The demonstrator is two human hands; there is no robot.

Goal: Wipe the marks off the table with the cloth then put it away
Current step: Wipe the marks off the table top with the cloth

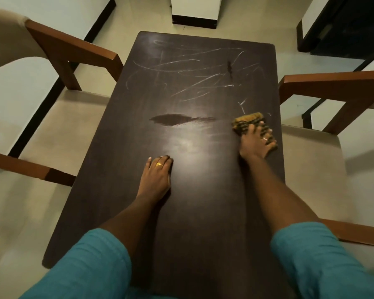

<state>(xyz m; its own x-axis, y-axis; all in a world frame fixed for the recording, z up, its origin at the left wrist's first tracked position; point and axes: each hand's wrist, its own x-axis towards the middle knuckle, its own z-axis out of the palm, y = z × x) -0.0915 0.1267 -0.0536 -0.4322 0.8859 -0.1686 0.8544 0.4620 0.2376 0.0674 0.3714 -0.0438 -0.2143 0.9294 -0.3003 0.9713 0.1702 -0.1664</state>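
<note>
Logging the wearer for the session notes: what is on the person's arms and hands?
Both arms are bare below loose teal sleeves that end around the elbow. The left hand wears a gold ring; the right hand also wears a ring, which looks lighter. No gloves, watch or bracelets are visible.

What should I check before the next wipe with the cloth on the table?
1. Cloth under the right hand: ok, pressed flat on the table.
2. Left hand steadying: ok, flat on the tabletop, clear of the cloth's path.
3. White marks gone: not ok, scribbles cover the far half.
4. Near half clean: ok, only a wet streak shows.
5. Path to the marks free: ok, nothing stands in between.
6. Cloth still clean enough: cannot tell.
</note>
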